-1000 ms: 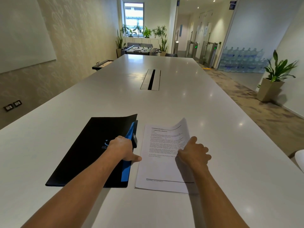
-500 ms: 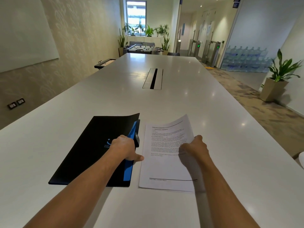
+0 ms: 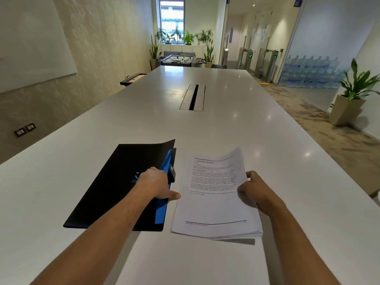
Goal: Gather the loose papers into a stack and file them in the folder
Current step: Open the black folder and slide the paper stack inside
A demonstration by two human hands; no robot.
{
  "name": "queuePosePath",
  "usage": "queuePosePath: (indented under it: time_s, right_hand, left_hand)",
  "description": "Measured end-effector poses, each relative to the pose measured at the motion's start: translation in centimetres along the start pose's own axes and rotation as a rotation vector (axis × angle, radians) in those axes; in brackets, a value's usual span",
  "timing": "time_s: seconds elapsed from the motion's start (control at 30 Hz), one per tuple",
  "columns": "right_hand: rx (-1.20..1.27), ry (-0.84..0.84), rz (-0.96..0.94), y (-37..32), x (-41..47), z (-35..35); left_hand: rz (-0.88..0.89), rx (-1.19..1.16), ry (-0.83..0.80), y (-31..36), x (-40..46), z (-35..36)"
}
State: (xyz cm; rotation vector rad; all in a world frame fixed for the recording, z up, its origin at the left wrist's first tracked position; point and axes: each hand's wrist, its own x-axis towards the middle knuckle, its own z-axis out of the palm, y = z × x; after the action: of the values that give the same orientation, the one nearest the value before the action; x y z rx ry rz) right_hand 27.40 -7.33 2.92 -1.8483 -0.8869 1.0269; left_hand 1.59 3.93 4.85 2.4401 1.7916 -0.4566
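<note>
A stack of printed white papers (image 3: 209, 204) lies on the white table (image 3: 205, 128), its right side raised off the surface. My right hand (image 3: 257, 192) grips that right edge, thumb on top and fingers underneath. Just left of the papers lies a black folder (image 3: 115, 188) with a blue inner flap (image 3: 164, 171), its cover lifted a little at the far corner. My left hand (image 3: 156, 185) rests on the folder's right edge, fingers curled over the flap and thumb pointing toward the papers.
A cable slot (image 3: 193, 97) is set into the table's middle, farther away. A potted plant (image 3: 349, 103) stands on the floor to the right. A foosball table (image 3: 180, 59) stands beyond the far end of the table.
My right hand has slid from on top of the papers to their right edge and lifted that side. The left hand has stayed on the folder.
</note>
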Motion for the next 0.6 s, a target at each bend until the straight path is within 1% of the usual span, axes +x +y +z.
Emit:
queuePosePath:
  time_s: [0.07, 0.13, 0.2, 0.37, 0.47, 0.6]
  right_hand:
    - [0.080, 0.007, -0.042, 0.1, 0.0, 0.0]
    - [0.186, 0.022, -0.087, 0.0, -0.1, -0.2]
    - [0.233, 0.076, -0.145, -0.4, -0.4, -0.5]
    - [0.346, 0.201, -0.264, -2.4, -0.7, -0.2]
    - [0.336, 0.237, -0.348, -3.6, -1.1, 1.1]
    - [0.207, 0.215, -0.421, -4.1, -1.7, 3.5]
  left_hand:
    - [0.012, -0.045, -0.017, -0.5, -0.1, -0.3]
    - [0.022, -0.140, -0.041, -1.4, -0.3, -0.8]
    - [0.045, -0.196, -0.052, -2.5, -0.3, -1.1]
    - [0.049, -0.214, 0.042, -3.0, -0.7, -1.9]
    - [0.055, -0.251, 0.079, -2.7, -0.8, -2.6]
    - [0.064, -0.293, 0.101, -2.1, -1.1, -3.4]
